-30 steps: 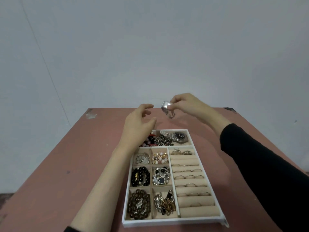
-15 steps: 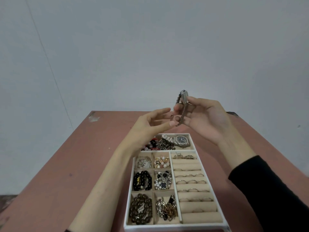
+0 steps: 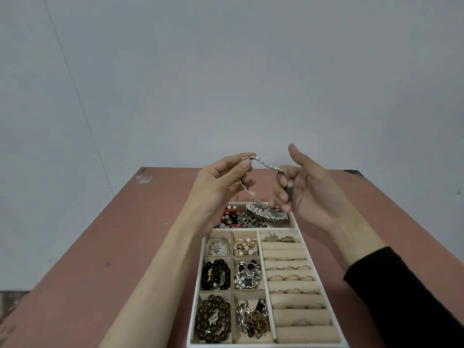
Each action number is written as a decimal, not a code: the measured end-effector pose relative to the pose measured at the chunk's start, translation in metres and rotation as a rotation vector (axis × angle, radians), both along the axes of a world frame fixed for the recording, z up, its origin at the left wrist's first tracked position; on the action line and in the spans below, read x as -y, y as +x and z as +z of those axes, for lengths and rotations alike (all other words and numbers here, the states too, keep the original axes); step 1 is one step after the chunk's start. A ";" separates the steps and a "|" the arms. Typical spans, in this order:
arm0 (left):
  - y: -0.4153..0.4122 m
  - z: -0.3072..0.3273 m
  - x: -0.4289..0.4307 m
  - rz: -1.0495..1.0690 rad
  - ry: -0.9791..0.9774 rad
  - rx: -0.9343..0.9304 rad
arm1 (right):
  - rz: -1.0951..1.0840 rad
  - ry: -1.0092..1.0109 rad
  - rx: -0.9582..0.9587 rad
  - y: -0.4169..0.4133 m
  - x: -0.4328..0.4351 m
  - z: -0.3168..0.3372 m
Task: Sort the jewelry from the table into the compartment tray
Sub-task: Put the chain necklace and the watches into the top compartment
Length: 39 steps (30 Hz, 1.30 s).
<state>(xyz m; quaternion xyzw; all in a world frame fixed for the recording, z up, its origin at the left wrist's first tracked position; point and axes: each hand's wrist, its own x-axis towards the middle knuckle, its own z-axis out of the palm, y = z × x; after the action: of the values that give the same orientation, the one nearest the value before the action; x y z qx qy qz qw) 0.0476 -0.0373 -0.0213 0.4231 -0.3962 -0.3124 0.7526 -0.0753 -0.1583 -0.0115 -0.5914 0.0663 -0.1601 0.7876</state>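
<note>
A silver metal-link watch hangs in the air above the far end of the white compartment tray. My left hand pinches one end of its band between thumb and fingers. My right hand holds the other end, fingers curled round the case. The band stretches between the two hands and a loop sags below the left fingers. The tray holds bead bracelets, chains, rings on beige rolls, and another silver watch in the far compartment.
The tray sits on a reddish-brown table against a pale grey wall. A light scuff marks the far left corner of the table. Bare tabletop lies left and right of the tray.
The watch was folded and gripped by my right hand; my left hand took hold of one end, and the band is now pulled out between both hands.
</note>
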 end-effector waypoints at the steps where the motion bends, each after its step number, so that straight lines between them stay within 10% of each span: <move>1: -0.001 0.001 0.000 -0.005 -0.008 0.027 | 0.026 -0.069 -0.026 0.000 -0.002 0.000; 8: -0.005 -0.003 0.000 0.029 0.056 0.263 | -0.088 -0.270 0.043 0.006 -0.015 0.002; 20: -0.004 -0.006 0.001 -0.065 0.290 0.207 | -0.238 0.062 0.187 -0.004 -0.001 0.006; 39: 0.002 -0.009 0.007 0.088 0.196 0.144 | -0.365 -0.461 0.128 0.001 -0.007 -0.003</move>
<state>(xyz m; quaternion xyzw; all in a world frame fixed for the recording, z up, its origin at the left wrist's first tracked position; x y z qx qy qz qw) 0.0498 -0.0439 -0.0307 0.5328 -0.3979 -0.2853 0.6903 -0.0741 -0.1513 -0.0149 -0.7218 0.0837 -0.3466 0.5932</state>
